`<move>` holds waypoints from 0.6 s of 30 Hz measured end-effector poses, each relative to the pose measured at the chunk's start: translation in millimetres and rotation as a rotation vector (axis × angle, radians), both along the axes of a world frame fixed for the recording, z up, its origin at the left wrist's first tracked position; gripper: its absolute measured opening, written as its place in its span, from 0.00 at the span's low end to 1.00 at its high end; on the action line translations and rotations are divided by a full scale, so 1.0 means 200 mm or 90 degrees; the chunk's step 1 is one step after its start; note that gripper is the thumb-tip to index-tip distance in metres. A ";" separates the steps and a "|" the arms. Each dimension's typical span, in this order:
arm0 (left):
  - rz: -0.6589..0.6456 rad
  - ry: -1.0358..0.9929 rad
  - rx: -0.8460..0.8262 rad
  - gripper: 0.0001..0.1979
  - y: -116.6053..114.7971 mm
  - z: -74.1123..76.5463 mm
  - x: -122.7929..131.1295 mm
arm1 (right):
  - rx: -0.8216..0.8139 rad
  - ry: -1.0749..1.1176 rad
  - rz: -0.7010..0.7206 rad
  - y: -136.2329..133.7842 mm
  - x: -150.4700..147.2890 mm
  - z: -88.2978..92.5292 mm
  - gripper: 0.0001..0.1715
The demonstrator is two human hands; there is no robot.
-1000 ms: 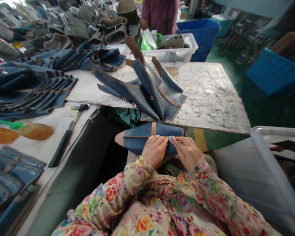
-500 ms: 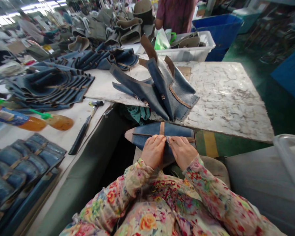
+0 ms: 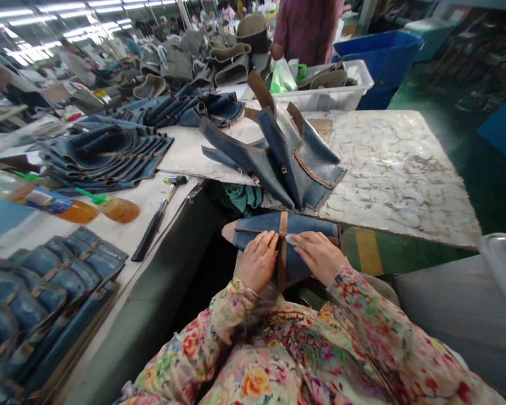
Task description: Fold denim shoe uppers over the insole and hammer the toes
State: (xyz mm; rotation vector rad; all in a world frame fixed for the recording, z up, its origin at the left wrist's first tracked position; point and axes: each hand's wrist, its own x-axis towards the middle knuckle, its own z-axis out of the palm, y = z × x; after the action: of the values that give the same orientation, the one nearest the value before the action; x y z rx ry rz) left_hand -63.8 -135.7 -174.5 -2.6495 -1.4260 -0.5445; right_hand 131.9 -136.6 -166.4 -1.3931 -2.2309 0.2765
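A blue leather boot piece [image 3: 307,222] lies across my lap, with a tan strip running over it and a dark seam along its length. My left hand [image 3: 259,260] rests flat on the piece, fingertips along the seam, left of the strip. Just right of the strip, my right hand [image 3: 318,256] has its fingers closed round a small whitish object [image 3: 290,240], held against the seam. What this object is cannot be made out. Both thumbs are mostly hidden.
A hammer [image 3: 158,219] and bottles of orange liquid [image 3: 120,208] are on the left table. Stacks of blue leather pieces [image 3: 84,259] lie beside them. Folded blue boot pieces [image 3: 295,157] stand on the worn board [image 3: 405,163] ahead. A grey bin [image 3: 447,304] is at right.
My hands have moved apart, the left one back to the left, so the tan strip shows between them. The whitish object now shows more clearly at my right fingertips. The view has shifted slightly.
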 end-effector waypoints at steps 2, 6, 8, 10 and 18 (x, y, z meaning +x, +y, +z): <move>0.001 0.004 0.004 0.19 -0.01 -0.02 -0.01 | -0.026 0.011 0.022 0.01 0.01 0.01 0.19; 0.009 -0.004 0.002 0.19 -0.02 -0.02 -0.02 | -0.092 0.041 0.066 0.07 0.03 0.03 0.19; 0.025 -0.016 -0.012 0.17 -0.01 -0.01 -0.01 | -0.117 0.054 0.095 0.10 0.04 0.04 0.20; 0.037 -0.026 -0.039 0.15 0.01 0.02 0.01 | -0.132 0.056 0.124 0.14 0.05 0.04 0.19; 0.001 -0.024 -0.088 0.13 0.05 0.05 0.05 | -0.094 -0.059 0.138 0.17 0.04 0.02 0.19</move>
State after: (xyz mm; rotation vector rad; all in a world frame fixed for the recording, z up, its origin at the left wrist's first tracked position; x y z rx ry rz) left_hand -53.1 -126.1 -164.7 -2.7559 -1.5300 -0.5178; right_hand 139.4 -103.5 -162.0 -1.2587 -2.4860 0.4686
